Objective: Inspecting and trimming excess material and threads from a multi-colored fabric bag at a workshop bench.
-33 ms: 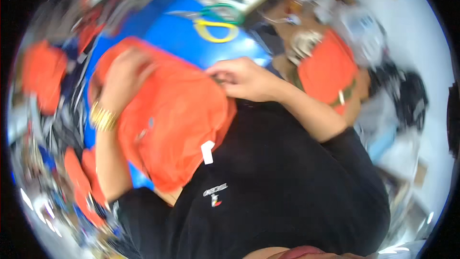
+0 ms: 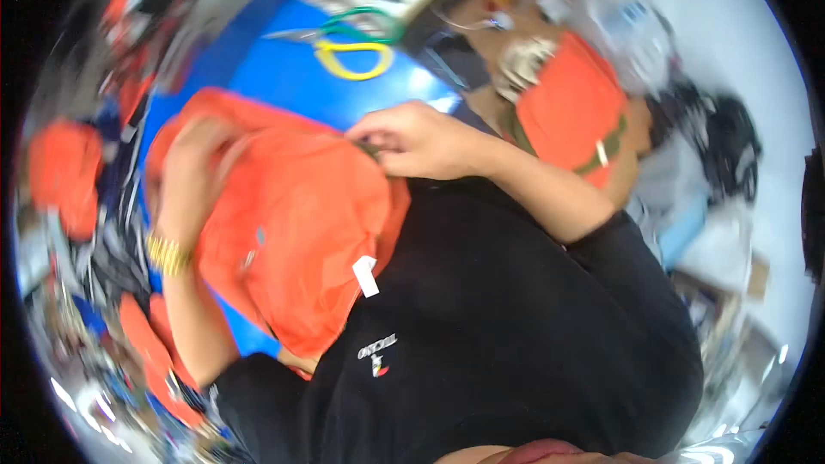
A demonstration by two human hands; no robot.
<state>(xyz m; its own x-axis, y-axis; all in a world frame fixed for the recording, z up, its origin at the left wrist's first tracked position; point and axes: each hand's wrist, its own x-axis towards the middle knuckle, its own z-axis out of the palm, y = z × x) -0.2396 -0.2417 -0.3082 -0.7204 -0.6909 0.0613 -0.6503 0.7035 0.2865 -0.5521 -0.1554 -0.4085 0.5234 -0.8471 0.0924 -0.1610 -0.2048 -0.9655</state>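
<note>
A bright orange fabric item, bag-like in shape (image 2: 301, 206), lies in front of me, partly against my black shirt. A white tag (image 2: 365, 276) hangs at its near edge. My right hand (image 2: 408, 139) pinches its upper right edge, where a bit of dark green trim shows at the fingertips. On the far left part of the cloth rests my left hand (image 2: 193, 167), fingers bent over the fabric and smeared by motion; a gold bracelet circles that wrist. Whether the left fingers grip the cloth, I cannot tell. Scissors with yellow and green handles (image 2: 354, 60) lie beyond the fabric.
Under the fabric is a blue work surface (image 2: 258, 56). Another orange piece with green trim (image 2: 571, 107) lies to the right, near a clear plastic bag (image 2: 632, 39) and black bags (image 2: 718, 137). More orange pieces (image 2: 64, 172) and clutter crowd the left side.
The whole view has shifted and turned slightly, so the scissors and fabric sit further left in the picture. Both hands stay at about the same places on the cloth.
</note>
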